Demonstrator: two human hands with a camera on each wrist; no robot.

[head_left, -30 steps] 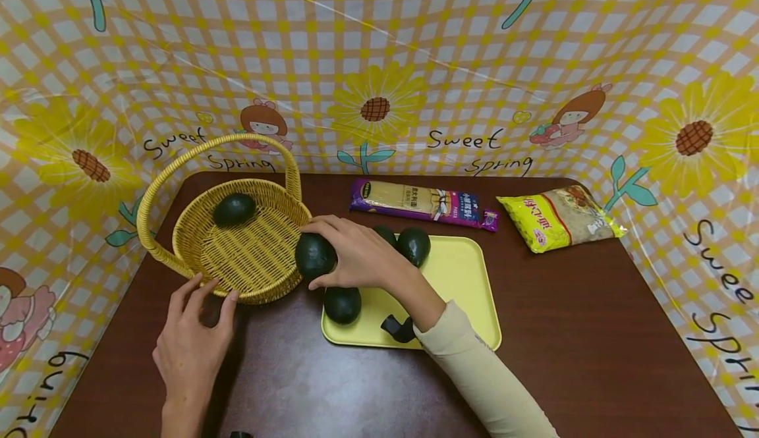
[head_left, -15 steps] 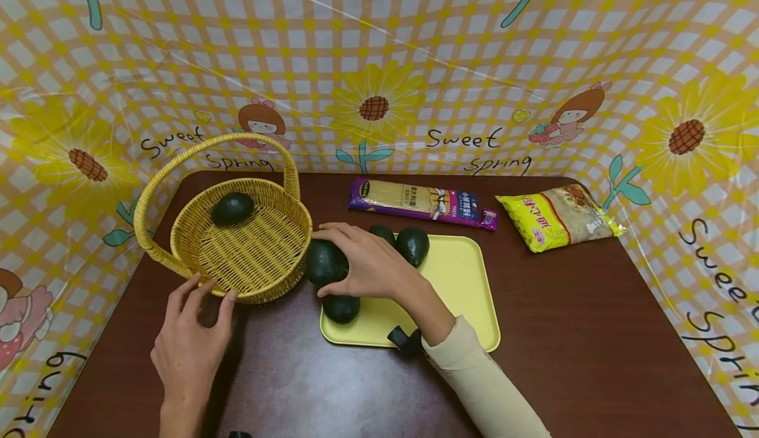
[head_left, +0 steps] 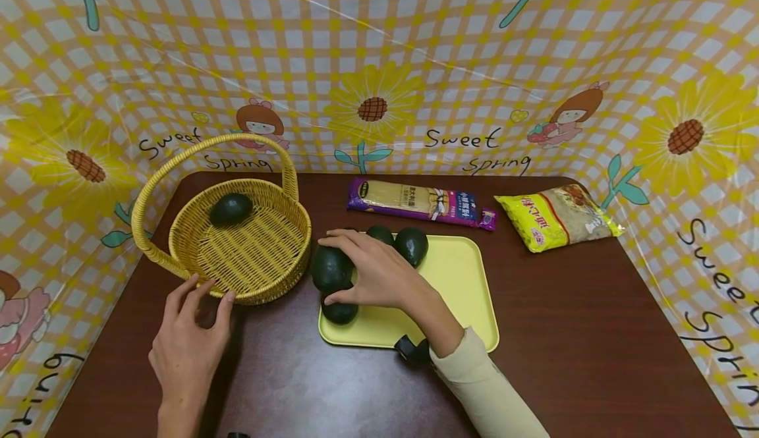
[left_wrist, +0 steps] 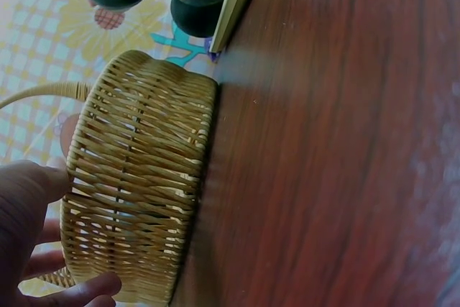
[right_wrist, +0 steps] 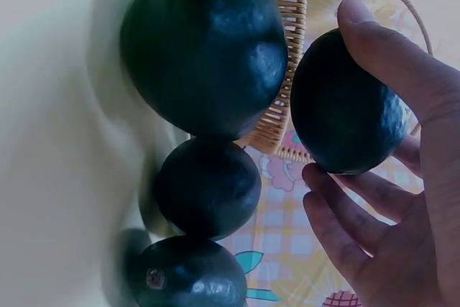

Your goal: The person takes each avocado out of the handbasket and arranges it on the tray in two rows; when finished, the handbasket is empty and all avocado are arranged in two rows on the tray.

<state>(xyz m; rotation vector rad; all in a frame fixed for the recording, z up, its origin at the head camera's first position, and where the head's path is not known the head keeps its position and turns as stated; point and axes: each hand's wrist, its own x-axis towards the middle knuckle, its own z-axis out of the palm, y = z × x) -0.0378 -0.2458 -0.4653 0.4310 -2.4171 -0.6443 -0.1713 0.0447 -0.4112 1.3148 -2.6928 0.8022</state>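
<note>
My right hand (head_left: 379, 273) holds a dark green avocado (right_wrist: 345, 106) between thumb and fingers, over the left edge of the yellow tray (head_left: 456, 280). Just in front of it, an avocado (head_left: 340, 311) lies at the tray's front left. Two more, a right one (head_left: 411, 247) and a left one (head_left: 379, 234), sit at the back, partly behind my hand. At the left stands a yellow wicker basket (head_left: 237, 260) with a tall handle and one avocado (head_left: 230, 209) inside. Spread, relaxed fingers of my left hand (head_left: 190, 346) touch the basket's front rim.
A purple pasta packet (head_left: 415, 202) lies behind the tray. Farther right is a yellow food bag (head_left: 557, 219). A patterned cloth (head_left: 462, 49) hangs around the back and sides of the brown table (head_left: 581, 332). A black strap piece (head_left: 412, 349) hangs by my right wrist.
My right hand, still gripping its avocado, has moved rightward and a little nearer me, away from the basket's rim. The left hand stays at the basket.
</note>
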